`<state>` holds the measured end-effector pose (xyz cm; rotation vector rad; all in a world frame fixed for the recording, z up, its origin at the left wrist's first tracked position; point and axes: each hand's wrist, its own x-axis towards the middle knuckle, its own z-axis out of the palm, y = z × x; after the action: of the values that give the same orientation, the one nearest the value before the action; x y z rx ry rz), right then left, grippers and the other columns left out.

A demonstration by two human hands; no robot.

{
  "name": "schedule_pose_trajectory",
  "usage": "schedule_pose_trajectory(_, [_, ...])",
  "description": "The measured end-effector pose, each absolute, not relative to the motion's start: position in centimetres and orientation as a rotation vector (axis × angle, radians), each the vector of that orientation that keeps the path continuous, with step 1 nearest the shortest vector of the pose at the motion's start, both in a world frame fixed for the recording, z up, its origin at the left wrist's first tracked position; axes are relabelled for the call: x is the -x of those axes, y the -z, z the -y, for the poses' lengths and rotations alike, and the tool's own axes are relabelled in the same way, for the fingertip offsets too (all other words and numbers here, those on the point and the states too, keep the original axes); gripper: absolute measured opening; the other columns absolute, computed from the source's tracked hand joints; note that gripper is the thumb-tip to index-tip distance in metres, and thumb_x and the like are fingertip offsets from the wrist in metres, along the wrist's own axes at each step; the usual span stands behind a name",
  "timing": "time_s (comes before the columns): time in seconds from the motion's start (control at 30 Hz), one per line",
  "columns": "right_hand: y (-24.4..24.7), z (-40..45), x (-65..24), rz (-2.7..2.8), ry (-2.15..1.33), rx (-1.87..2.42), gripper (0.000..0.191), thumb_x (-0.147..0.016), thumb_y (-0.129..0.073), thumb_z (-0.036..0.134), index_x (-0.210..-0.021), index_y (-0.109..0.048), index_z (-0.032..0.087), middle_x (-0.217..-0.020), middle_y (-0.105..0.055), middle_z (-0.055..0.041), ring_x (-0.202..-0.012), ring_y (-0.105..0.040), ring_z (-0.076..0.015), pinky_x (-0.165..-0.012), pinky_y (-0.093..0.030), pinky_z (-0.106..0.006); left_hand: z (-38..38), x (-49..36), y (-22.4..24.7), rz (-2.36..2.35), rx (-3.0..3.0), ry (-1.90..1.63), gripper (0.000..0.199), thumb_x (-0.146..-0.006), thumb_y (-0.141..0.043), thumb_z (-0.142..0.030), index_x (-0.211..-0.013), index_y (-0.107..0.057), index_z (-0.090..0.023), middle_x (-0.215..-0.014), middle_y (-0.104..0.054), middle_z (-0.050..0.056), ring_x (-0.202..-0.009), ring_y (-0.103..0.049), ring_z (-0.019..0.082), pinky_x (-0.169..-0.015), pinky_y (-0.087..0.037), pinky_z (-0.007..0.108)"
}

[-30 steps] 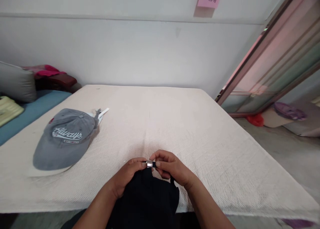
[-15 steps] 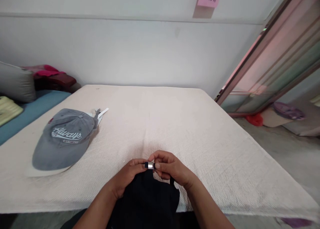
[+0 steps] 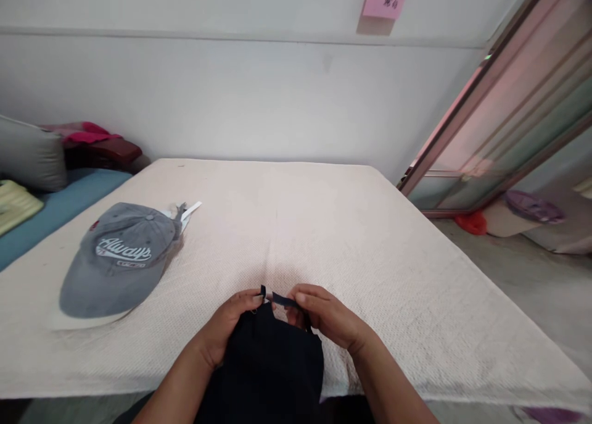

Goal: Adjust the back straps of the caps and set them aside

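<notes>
Strap (image 3: pixel 284 300), narrow and dark, runs through a small metal buckle (image 3: pixel 269 295) at the upper edge of a dark fabric item (image 3: pixel 277 356), probably a cap. Reference for all positions: the grey cap (image 3: pixel 118 257) on the cloth-covered table (image 3: pixel 324 226). The dark item lies to the right of the grey cap and nearer to the person, at the table's front edge; its lower part merges with dark clothing, so its full outline cannot be told.

Left hand (image 3: pixel 231 319): on the side towards the grey cap. Thumb and index finger are closed in a pinch at the buckle, beside the short strap end that stands up there. Right hand (image 3: pixel 328 316): on the side away from the grey cap. Thumb and forefinger are pinched together on the strap; the other fingers curl beneath, partly hidden.

Handling (judged from appearance): the fabric is likely light, soft and limp, offering little support of its own. The strap appears flexible but firmer. The buckle is probably rigid and smooth, therefore liable to slip under fingertips. Recommended hold: buckle by its sides, strap flat between thumb and forefinger, close to the metal.
</notes>
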<state>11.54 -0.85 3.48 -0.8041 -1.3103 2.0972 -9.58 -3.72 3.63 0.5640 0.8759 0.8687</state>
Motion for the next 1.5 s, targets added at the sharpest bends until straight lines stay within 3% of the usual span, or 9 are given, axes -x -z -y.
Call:
schedule_pose_trajectory(0.17, [-3.1, 0.8, -11.1, 1.211, -2.174, 0.832, 0.019, -0.079, -0.065, 0.032, -0.076, -0.058, 0.015, -0.059, -0.051, 0.0030, -0.048, -0.041, -0.0053, -0.043, -0.026, -0.018, 4.0, 9.1, -3.8, -0.935, -0.583, -0.845, 0.011, -0.070, -0.071, -0.022, -0.076, -0.070, -0.012, -0.068, -0.067, 0.003, -0.060, -0.058, 0.012, -0.060, -0.043, 0.022])
schedule_pose_trajectory(0.5, [-3.2, 0.9, -11.0, 1.226, -2.154, 0.821, 0.022, -0.079, -0.064, 0.034, -0.071, -0.057, 0.014, -0.054, -0.050, 0.0037, -0.044, -0.037, -0.0045, -0.042, -0.026, -0.018, 4.3, 9.1, -3.2, -1.092, -0.566, -0.788, 0.013, -0.065, -0.073, -0.022, -0.073, -0.068, -0.013, -0.060, -0.066, 0.002, -0.052, -0.057, 0.012, -0.054, -0.042, 0.022])
schedule_pose_trajectory(0.7, [-3.3, 0.9, -11.0, 1.285, -2.170, 0.813, 0.023, -0.078, -0.065, 0.035, -0.071, -0.056, 0.015, -0.054, -0.048, 0.0046, -0.044, -0.034, -0.0044, -0.041, -0.024, -0.019, 4.5, 9.2, -2.8, -1.070, -0.588, -0.788, 0.012, -0.066, -0.072, -0.023, -0.071, -0.068, -0.013, -0.063, -0.066, 0.003, -0.054, -0.058, 0.012, -0.056, -0.044, 0.023])
schedule_pose_trajectory(0.9, [-3.4, 0.9, -11.0, 1.284, -2.175, 0.841, 0.026, -0.079, -0.064, 0.038, -0.070, -0.052, 0.016, -0.052, -0.044, 0.0058, -0.043, -0.031, -0.0041, -0.041, -0.020, -0.019, 4.5, 9.5, -2.7, -1.106, -0.592, -0.759, 0.019, -0.063, -0.074, -0.022, -0.080, -0.069, -0.014, -0.065, -0.067, 0.003, -0.057, -0.059, 0.013, -0.058, -0.044, 0.023])
schedule_pose_trajectory(1.1, [-3.4, 0.8, -11.0, 1.344, -2.134, 0.878, 0.029, -0.074, -0.068, 0.040, -0.069, -0.053, 0.016, -0.051, -0.042, 0.0068, -0.043, -0.030, -0.0042, -0.041, -0.021, -0.019, 4.4, 8.9, -3.3, -1.089, -0.589, -0.745, 0.015, -0.063, -0.073, -0.022, -0.075, -0.069, -0.013, -0.061, -0.067, 0.002, -0.053, -0.058, 0.013, -0.055, -0.043, 0.023])
schedule_pose_trajectory(1.33, [-3.2, 0.8, -10.4, 1.456, -2.109, 0.960, 0.034, -0.070, -0.070, 0.044, -0.067, -0.052, 0.016, -0.049, -0.042, 0.0067, -0.045, -0.034, -0.0050, -0.043, -0.025, -0.019, 4.6, 8.9, -3.1, -1.166, -0.684, -0.736, 0.020, -0.064, -0.074, -0.024, -0.082, -0.071, -0.017, -0.073, -0.070, 0.002, -0.068, -0.062, 0.016, -0.068, -0.044, 0.027])
schedule_pose_trajectory(1.5, [-3.3, 0.7, -10.3, 1.550, -2.051, 1.019, 0.033, -0.072, -0.069, 0.042, -0.064, -0.049, 0.016, -0.049, -0.041, 0.0066, -0.045, -0.034, -0.0049, -0.043, -0.023, -0.019, 4.6, 9.7, -2.8, -1.081, -0.899, -0.651, 0.027, -0.063, -0.073, -0.020, -0.090, -0.070, -0.019, -0.078, -0.068, 0.001, -0.074, -0.060, 0.018, -0.069, -0.043, 0.027])
